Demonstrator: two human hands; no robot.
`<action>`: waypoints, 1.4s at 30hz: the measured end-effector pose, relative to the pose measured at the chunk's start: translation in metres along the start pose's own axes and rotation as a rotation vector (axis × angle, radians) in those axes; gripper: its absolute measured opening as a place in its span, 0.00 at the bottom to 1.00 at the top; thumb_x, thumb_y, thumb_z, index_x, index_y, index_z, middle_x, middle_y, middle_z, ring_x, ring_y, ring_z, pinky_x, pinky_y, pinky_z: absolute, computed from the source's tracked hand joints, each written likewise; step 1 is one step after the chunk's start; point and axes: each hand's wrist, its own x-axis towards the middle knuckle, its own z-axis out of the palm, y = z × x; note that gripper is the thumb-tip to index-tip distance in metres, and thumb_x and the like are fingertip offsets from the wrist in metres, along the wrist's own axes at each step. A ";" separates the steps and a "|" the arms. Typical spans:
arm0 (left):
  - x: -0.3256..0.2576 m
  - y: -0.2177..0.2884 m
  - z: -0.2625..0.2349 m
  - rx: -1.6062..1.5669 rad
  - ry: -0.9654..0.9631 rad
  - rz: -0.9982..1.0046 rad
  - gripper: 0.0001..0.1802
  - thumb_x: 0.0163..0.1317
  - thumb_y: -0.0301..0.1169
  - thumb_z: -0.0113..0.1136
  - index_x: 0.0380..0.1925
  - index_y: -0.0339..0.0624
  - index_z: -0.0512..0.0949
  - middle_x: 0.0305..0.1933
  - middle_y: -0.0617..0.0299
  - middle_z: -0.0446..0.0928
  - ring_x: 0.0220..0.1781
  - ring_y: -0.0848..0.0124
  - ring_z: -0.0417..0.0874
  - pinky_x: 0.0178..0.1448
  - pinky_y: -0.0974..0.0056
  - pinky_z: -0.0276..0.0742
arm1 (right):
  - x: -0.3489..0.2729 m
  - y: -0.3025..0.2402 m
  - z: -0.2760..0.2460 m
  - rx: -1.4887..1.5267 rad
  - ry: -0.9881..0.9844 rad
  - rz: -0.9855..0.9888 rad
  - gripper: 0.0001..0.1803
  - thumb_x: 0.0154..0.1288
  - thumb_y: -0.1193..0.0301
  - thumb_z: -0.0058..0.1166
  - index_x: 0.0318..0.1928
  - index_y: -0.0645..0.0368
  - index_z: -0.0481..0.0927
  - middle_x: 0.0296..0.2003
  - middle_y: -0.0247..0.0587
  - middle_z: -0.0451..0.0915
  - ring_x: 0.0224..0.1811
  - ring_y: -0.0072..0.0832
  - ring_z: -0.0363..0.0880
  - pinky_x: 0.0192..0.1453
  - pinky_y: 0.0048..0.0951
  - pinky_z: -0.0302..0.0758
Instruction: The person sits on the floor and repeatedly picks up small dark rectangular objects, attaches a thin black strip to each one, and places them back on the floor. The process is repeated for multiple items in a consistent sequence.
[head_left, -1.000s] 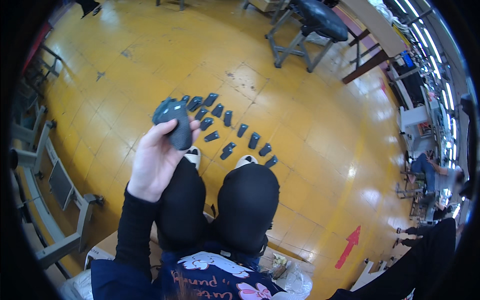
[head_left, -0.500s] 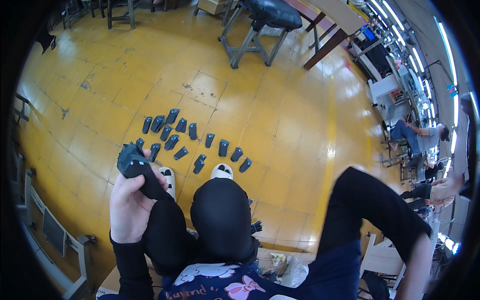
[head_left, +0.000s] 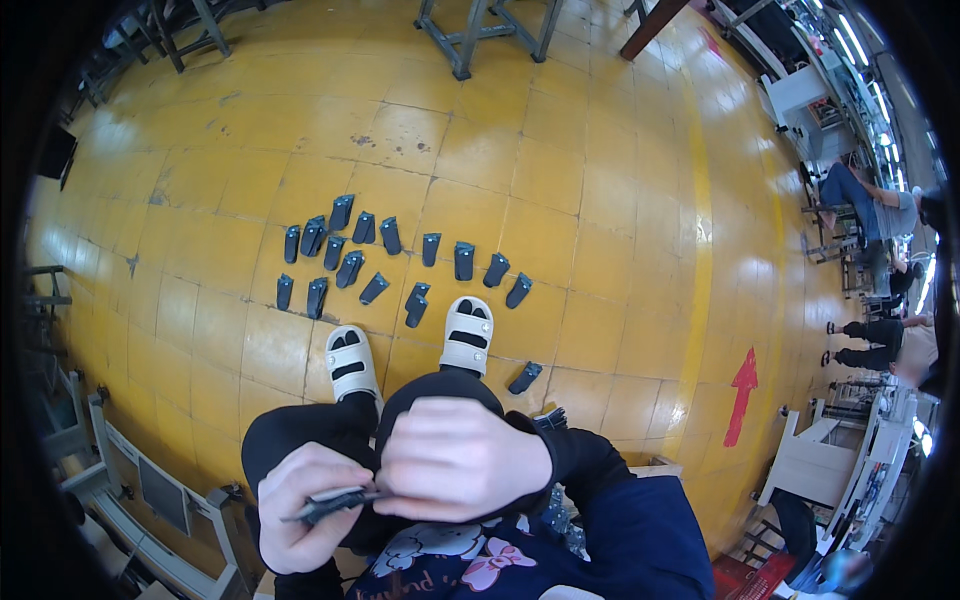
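Observation:
Over my lap, my left hand [head_left: 295, 492] grips a small dark fabric bundle [head_left: 333, 504], seen nearly edge-on, with a grey-green layer showing. My right hand [head_left: 460, 462], slightly blurred, is curled closed at the bundle's right end, and its fingertips are partly hidden behind the knuckles. On the yellow floor beyond my feet lie several similar black bundles [head_left: 349, 269] with greenish ends, in loose rows. One more black bundle [head_left: 525, 377] rests to the right of my right sandal [head_left: 467, 337].
A metal frame [head_left: 165, 490] stands close on my left. Stool legs [head_left: 463, 50] are at the far side. Beside my right thigh, more dark bundles [head_left: 550, 418] sit by a box edge [head_left: 655, 468]. Along the right are worktables [head_left: 815, 455] and people [head_left: 880, 215].
My left hand has come down and inward to my lap with the bundle. My right hand has swung in from the far right to meet it. The view has tilted downward.

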 end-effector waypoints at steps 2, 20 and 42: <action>0.004 0.001 -0.001 0.039 -0.089 -0.023 0.19 0.44 0.15 0.64 0.41 0.33 0.79 0.33 0.51 0.80 0.31 0.61 0.82 0.36 0.65 0.75 | -0.005 0.000 0.005 0.035 0.099 -0.033 0.11 0.56 0.68 0.62 0.27 0.59 0.74 0.25 0.36 0.69 0.28 0.31 0.70 0.30 0.29 0.65; 0.020 -0.011 0.003 -1.168 0.357 -0.353 0.31 0.73 0.40 0.43 0.69 0.33 0.51 0.52 0.40 0.70 0.53 0.48 0.76 0.55 0.51 0.76 | -0.270 0.386 -0.023 -0.432 0.167 1.425 0.16 0.65 0.57 0.53 0.39 0.57 0.82 0.35 0.49 0.83 0.40 0.43 0.83 0.45 0.41 0.76; 0.022 -0.002 0.009 -0.929 0.432 -0.400 0.19 0.68 0.30 0.56 0.54 0.29 0.72 0.52 0.50 0.78 0.51 0.65 0.81 0.59 0.61 0.77 | 0.035 0.007 -0.020 0.021 0.220 0.209 0.16 0.50 0.79 0.67 0.42 0.61 0.82 0.29 0.36 0.80 0.30 0.29 0.78 0.35 0.25 0.72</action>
